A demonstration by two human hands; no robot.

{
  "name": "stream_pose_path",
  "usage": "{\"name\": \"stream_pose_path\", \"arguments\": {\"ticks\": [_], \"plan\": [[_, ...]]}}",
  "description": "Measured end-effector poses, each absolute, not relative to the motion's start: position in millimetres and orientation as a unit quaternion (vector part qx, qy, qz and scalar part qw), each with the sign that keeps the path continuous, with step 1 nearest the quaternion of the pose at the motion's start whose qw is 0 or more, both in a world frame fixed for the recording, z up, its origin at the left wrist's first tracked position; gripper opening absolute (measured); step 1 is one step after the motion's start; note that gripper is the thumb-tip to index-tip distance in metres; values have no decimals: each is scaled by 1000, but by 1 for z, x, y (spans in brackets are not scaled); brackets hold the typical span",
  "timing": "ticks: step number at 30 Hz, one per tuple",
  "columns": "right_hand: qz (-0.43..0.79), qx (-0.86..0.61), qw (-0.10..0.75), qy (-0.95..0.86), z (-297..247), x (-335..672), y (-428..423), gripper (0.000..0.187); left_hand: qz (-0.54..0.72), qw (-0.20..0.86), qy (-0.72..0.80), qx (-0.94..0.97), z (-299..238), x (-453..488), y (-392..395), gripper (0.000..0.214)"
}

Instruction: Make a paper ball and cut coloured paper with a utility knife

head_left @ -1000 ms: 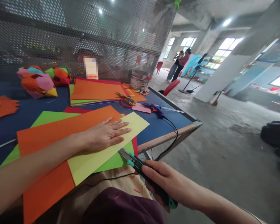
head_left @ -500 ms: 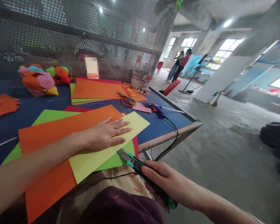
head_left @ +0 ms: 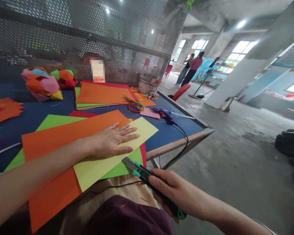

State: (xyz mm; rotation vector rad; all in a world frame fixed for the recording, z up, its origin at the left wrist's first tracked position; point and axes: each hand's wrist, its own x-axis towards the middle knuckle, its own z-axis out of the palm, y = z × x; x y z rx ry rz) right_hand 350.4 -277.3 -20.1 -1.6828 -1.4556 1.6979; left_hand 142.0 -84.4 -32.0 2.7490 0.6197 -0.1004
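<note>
My left hand [head_left: 112,140] lies flat, fingers spread, on a yellow paper strip [head_left: 95,166] that overlaps an orange sheet [head_left: 58,137] and a green sheet [head_left: 120,168] on the blue table [head_left: 166,133]. My right hand [head_left: 176,192] is closed round a teal and black utility knife [head_left: 147,178]. The knife's front end rests at the near edge of the yellow strip, just below my left hand.
A blue glue gun [head_left: 165,115] with a black cord [head_left: 183,143], scissors [head_left: 134,105], a stack of coloured sheets [head_left: 100,94], folded paper balls [head_left: 42,85] and a small basket [head_left: 147,85] lie farther back. A perforated metal screen [head_left: 88,39] stands behind. Two people [head_left: 189,70] stand far off on the concrete floor.
</note>
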Motion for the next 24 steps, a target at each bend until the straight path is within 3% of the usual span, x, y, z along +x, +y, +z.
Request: {"name": "stream_pose_path", "arguments": {"ticks": [11,24], "plan": [[566,-586,174,-553,-14,346,-279,51,-28,168,215,962,-32,142,-85,66],[553,-548,170,-604,-13,344,-279,44,-29,157,207,965,-35,141,-83,71]]}}
